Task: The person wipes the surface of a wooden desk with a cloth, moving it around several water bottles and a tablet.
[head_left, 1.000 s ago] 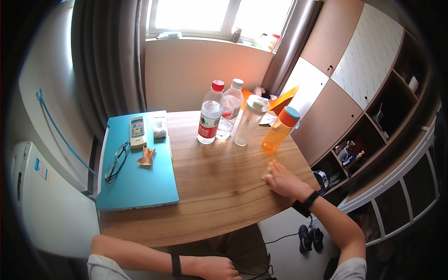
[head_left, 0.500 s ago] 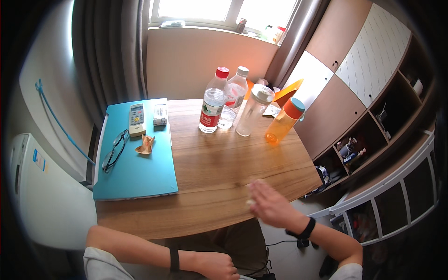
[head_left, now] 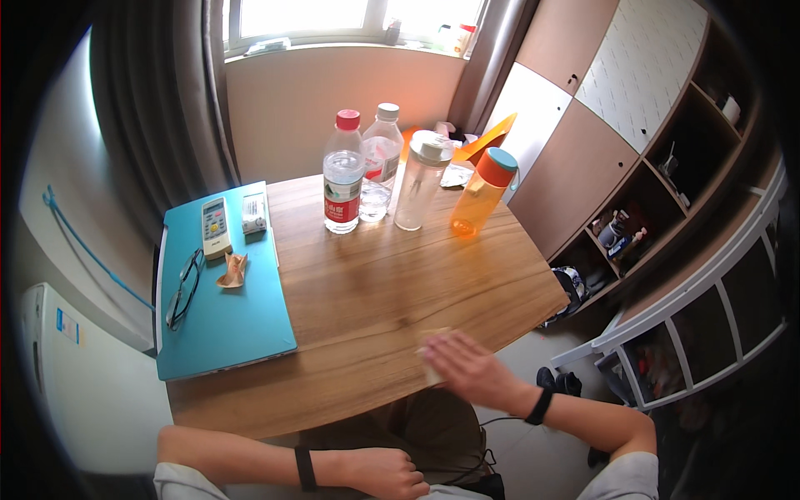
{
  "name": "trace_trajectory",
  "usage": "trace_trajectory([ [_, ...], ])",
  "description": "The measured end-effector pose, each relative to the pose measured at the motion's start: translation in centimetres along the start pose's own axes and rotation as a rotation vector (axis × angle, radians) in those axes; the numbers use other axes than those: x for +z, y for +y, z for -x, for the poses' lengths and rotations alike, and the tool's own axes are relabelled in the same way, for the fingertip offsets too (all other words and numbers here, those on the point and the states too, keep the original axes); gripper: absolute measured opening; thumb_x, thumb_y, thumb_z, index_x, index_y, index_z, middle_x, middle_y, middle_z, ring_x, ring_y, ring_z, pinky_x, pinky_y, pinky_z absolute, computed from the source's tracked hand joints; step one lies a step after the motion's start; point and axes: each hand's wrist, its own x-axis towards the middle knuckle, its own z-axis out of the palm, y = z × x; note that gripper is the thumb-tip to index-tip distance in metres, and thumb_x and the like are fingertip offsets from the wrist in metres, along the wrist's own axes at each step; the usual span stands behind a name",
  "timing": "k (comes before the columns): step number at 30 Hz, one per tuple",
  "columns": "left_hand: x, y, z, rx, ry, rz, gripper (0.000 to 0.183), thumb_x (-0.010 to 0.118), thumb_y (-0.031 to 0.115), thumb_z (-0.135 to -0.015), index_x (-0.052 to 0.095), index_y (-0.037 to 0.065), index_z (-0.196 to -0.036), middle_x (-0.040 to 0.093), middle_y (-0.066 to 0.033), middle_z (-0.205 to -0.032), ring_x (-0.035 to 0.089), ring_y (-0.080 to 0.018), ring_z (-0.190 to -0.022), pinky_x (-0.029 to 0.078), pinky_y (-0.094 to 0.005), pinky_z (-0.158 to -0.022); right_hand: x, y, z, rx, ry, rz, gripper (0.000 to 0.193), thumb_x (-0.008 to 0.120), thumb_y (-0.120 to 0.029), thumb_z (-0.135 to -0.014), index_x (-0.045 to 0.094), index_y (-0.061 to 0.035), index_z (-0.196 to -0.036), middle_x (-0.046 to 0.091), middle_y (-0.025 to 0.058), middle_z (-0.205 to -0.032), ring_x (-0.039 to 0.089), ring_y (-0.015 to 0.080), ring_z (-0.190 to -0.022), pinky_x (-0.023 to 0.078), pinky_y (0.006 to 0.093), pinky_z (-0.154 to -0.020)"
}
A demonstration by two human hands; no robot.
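Resting over the lap at the lower edge of the view, the left hand [head_left: 387,472] lies with its fingers curled inward; whether they close on anything cannot be told. Beyond it, the right hand [head_left: 480,375] reaches to the near edge of a wooden table [head_left: 358,308], its slightly blurred fingers flat and side by side over a pale cloth [head_left: 432,375], which shows past the fingertips; the thumb's grip is hidden. On the table's left side, a flat turquoise folder [head_left: 229,329] carries folded glasses [head_left: 185,287], a crumpled brown scrap [head_left: 232,272], a remote control [head_left: 215,227] and a small white box [head_left: 253,213]. Farther back, well apart from the hands, four bottles stand together: an orange one [head_left: 472,207], a red-capped one [head_left: 342,187], a clear one with a white lid [head_left: 417,192] and a white-capped one [head_left: 380,162]. Behind them, a bright window [head_left: 300,18] lights the room.
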Motion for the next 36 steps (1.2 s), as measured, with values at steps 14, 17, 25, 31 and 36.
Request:
trace_trajectory([
  [14,0.5,-0.8,-0.7,0.088,0.039,0.069,0.018,0.06,0.016,-0.098,0.054,0.003,-0.086,0.059,-0.0086,-0.068,0.067,-0.0262,-0.063,0.055,-0.0358,-0.059,-3.1,6.5,7.8,0.249,-0.06,0.099,0.079,0.075,-0.03,-0.087,0.041,0.004,-0.15,0.047,0.0249,-0.153,0.043,0.0372,-0.146,0.032,0.048,-0.123],
  [17,0.7,0.1,0.1,0.007,0.006,0.054,0.019,0.059,0.017,-0.098,0.053,0.004,-0.085,0.059,-0.0078,-0.068,0.066,-0.0264,-0.062,0.055,-0.036,-0.059,-0.4,2.3,1.9,0.082,0.005,-0.08,0.076,0.073,-0.029,-0.089,0.042,0.0033,-0.15,0.048,0.024,-0.153,0.044,0.0358,-0.145,0.032,0.0477,-0.123],
  [25,-0.2,0.6,-0.8,0.024,0.039,0.008,0.023,0.064,0.025,-0.086,0.054,0.009,-0.073,0.058,-0.0064,-0.062,0.064,-0.0259,-0.057,0.051,-0.04,-0.052,-1.6,-7.2,-7.9,-0.115,0.103,-0.159,0.069,0.06,-0.032,-0.097,0.04,0.0043,-0.151,0.045,0.021,-0.156,0.043,0.0333,-0.146,0.031,0.0468,-0.123],
  [31,-0.9,0.7,-0.8,-0.01,0.009,0.002,0.022,0.063,0.023,-0.087,0.054,0.009,-0.073,0.058,-0.0067,-0.062,0.063,-0.0266,-0.056,0.051,-0.0398,-0.051,-1.5,-7.5,-8.4,-0.153,0.101,-0.193,0.072,0.06,-0.04,-0.099,0.037,0.0002,-0.154,0.042,0.0174,-0.159,0.041,0.0304,-0.148,0.031,0.0465,-0.122],
  [36,-0.6,0.5,-0.6,0.033,0.07,0.002,0.023,0.064,0.023,-0.086,0.054,0.009,-0.07,0.059,-0.0069,-0.062,0.063,-0.0266,-0.055,0.051,-0.0402,-0.051,-2.2,-4.4,-5.2,-0.017,0.014,-0.142,0.071,0.055,-0.047,-0.101,0.043,0.0011,-0.151,0.046,0.0176,-0.156,0.043,0.03,-0.147,0.029,0.0475,-0.123],
])
